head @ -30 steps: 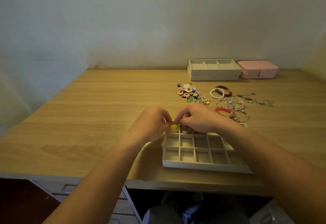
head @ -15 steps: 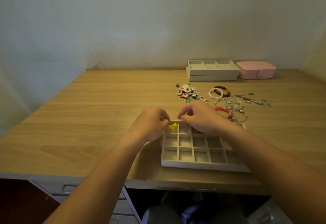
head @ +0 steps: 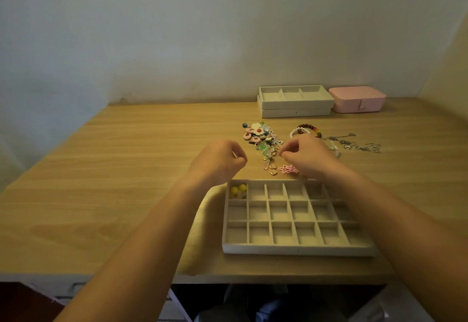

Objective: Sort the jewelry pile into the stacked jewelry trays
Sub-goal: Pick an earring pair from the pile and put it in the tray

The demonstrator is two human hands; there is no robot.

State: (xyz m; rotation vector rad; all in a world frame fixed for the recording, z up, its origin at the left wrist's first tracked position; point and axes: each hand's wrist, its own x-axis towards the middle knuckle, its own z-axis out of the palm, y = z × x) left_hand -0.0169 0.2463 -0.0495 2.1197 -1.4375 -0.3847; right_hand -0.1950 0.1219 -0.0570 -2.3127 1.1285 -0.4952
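Two curled-fingered hands, left hand (head: 217, 162) and right hand (head: 307, 157), flank the jewelry pile (head: 263, 142); whether either grasps anything is unclear.

Pale plastered rear wall (head: 202, 30), unevenly lit, meets a cream side wall (head: 452, 68) in the right corner. A light oak-grain laminate desk (head: 114, 174) abuts the rear wall, where a brown scuff mark (head: 124, 100) shows. Below the desk's front edge, at left: grey drawer unit (head: 63, 290). Lighting dim, warm.

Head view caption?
Left hand and right hand poised at the jewelry pile beyond the grid tray; two yellow pieces in its far-left cell.
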